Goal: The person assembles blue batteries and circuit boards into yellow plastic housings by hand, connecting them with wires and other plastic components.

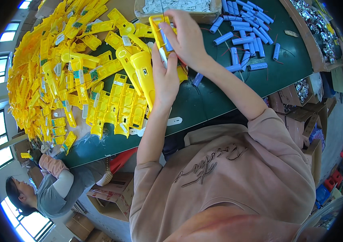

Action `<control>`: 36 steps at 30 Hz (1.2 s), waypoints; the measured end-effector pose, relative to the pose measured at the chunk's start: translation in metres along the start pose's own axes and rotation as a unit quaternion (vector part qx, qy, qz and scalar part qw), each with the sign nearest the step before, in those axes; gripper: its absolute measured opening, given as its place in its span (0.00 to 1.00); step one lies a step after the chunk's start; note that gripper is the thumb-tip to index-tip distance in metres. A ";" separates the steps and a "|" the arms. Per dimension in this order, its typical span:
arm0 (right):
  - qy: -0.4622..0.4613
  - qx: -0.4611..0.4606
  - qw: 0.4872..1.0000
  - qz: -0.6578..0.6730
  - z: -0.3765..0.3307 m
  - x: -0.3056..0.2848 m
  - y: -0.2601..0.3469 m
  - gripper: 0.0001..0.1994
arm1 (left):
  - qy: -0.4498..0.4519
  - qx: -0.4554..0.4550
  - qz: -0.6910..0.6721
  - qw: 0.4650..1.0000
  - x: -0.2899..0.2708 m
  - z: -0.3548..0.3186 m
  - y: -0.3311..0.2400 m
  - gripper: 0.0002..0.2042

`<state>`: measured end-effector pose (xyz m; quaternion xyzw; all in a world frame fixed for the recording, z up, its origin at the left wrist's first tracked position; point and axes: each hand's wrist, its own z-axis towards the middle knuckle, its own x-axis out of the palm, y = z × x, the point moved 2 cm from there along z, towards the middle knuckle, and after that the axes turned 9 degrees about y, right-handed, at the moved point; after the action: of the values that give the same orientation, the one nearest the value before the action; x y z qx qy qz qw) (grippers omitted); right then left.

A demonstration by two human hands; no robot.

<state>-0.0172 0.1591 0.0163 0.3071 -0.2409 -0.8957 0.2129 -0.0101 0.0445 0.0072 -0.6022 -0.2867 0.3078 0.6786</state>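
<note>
Above the table's far side, both hands hold a yellow plastic housing point(154, 25) tilted away from me. Inside it lies a blue cylindrical battery cell point(165, 42), with a white strip point(163, 56) below. My left hand point(165, 80) grips the housing's near end between thumb and fingers. Around the far end closes my right hand point(189, 40), its thumb against the blue cell. My right fingertips are partly hidden behind the housing. Left of my left hand rests a larger yellow shell point(144, 72) with a small dark slot.
Many yellow housings point(111, 101), some with green circuit boards, heap across the green table point(215, 97) on the left. Loose blue cells point(242, 40) with wires lie right. A box of white pieces point(213, 17) stands behind my hands. A co-worker point(54, 193) sits at the lower left.
</note>
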 end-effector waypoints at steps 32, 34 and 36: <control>0.344 -0.083 0.888 -0.294 0.125 -0.014 -0.164 0.08 | -0.060 -0.085 -0.189 0.976 -0.009 -0.002 -0.023 0.17; 0.347 -0.099 0.889 -0.283 0.123 -0.017 -0.166 0.08 | -0.057 -0.090 -0.191 0.976 -0.008 -0.003 -0.024 0.17; 0.349 -0.115 0.889 -0.273 0.123 -0.019 -0.168 0.08 | -0.056 -0.087 -0.188 0.977 -0.008 -0.003 -0.023 0.17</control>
<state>-0.1224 0.3392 0.0159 0.6269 0.0465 -0.7751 0.0641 -0.0113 0.0343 0.0293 -0.5759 -0.4580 0.1813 0.6524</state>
